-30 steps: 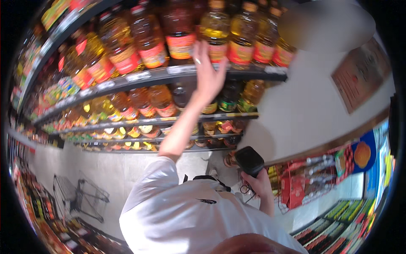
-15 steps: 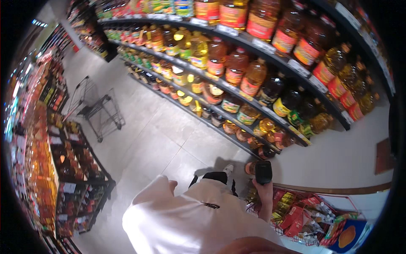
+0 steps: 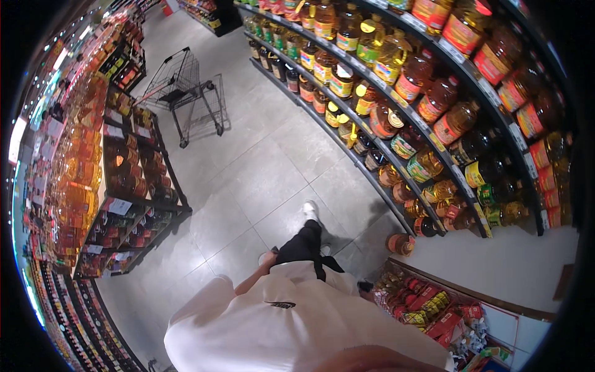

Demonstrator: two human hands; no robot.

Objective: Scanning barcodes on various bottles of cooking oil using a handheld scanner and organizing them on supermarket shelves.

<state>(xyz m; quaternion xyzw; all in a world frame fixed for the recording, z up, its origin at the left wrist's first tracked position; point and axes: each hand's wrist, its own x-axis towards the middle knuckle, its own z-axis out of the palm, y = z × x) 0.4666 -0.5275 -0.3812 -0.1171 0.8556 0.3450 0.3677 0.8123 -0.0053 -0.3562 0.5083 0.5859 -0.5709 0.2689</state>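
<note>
My left hand [image 3: 269,259] hangs beside my dark trousers [image 3: 299,247]. A small dark patch shows at its fingers, too unclear to name, and I cannot see how far the fingers are closed. Low at my right side, my right hand [image 3: 367,296] is mostly covered by my white shirt [image 3: 266,328]. A black phone-like device [image 3: 365,286] shows at that hand, only in part. Just past it, a red shopping basket [image 3: 390,302] is packed with red and yellow packages. A large oil bottle [image 3: 400,244] stands on the floor by the shelf's end.
Shelves of oil bottles [image 3: 390,62] run along the right. An unattended shopping cart [image 3: 180,84] stands ahead on the grey tiled floor [image 3: 273,180]. On the left is a display stand [image 3: 133,204] with more bottles. A white wall [image 3: 483,266] borders the right.
My right hand has dropped from in front of me to my side with the black device. The view has turned right to left over the aisle, and one foot is now stepped forward.
</note>
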